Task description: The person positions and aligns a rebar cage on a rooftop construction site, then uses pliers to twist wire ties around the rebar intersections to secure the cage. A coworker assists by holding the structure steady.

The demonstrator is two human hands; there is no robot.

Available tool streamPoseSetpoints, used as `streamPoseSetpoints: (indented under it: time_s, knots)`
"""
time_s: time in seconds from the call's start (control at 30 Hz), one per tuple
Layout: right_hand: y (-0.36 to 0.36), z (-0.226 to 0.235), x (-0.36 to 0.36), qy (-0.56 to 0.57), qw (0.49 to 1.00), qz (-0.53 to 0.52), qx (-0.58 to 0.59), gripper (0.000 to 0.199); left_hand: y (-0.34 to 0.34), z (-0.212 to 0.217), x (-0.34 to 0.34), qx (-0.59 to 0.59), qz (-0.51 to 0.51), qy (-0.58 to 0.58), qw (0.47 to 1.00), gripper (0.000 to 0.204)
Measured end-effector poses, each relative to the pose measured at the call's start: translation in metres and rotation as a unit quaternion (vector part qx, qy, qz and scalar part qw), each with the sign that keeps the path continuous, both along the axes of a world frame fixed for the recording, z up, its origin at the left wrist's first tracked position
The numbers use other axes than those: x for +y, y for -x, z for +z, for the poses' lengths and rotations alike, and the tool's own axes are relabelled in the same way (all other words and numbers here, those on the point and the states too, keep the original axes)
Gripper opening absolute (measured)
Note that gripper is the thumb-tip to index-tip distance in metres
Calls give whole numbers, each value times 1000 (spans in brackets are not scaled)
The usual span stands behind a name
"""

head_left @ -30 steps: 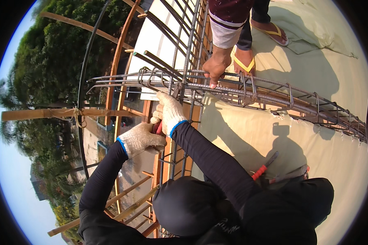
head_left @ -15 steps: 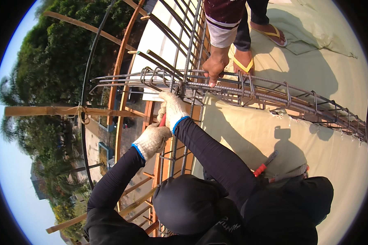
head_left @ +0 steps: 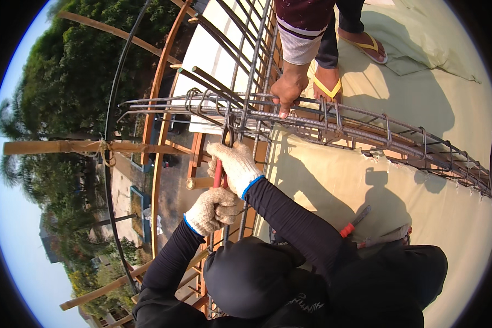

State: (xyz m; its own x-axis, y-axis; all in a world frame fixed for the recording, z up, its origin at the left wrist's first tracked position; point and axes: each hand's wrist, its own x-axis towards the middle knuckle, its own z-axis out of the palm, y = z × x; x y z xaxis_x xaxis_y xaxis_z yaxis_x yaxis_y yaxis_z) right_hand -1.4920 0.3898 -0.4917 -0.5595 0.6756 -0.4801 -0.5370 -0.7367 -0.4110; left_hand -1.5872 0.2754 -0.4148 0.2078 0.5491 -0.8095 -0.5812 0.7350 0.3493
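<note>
Red-handled pincers (head_left: 218, 174) stand upright between my gloved hands, their dark metal end at the rebar crossing. My right hand (head_left: 236, 168), in a knitted white glove with a blue cuff, is closed round the upper handles. Just below it, my left hand (head_left: 210, 210), gloved alike, is closed on the handles' lower end. The pincers' tips are hard to make out among the bars. A rebar cage (head_left: 366, 134) with stirrups runs across to the right, meeting upright bars (head_left: 249, 101) at the crossing. Another person's bare hand (head_left: 288, 92) grips the cage just beyond.
A pale sheet (head_left: 448, 218) covers the deck at right, with a red-handled tool (head_left: 346, 230) lying on it. The other person's sandalled foot (head_left: 327, 86) is beyond the cage. At left, a bamboo pole (head_left: 54, 147) and wooden battens (head_left: 157, 115) edge a drop to the ground.
Both my hands have come down and slightly right, my right hand off the crossing, showing more of the pincers. A bamboo end now shows beside them. The other person's hand stays on the cage.
</note>
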Motion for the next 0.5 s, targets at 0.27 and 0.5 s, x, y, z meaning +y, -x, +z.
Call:
streamPoseSetpoints:
  time_s: [0.27,0.5]
  knots:
    - [17,2,15,147,968,-41,200,25,19,77,58,477,-240,6,845,40]
    - [46,-18,4,163,966,-90,178,20,27,102,87,590,-367,-53,717,31]
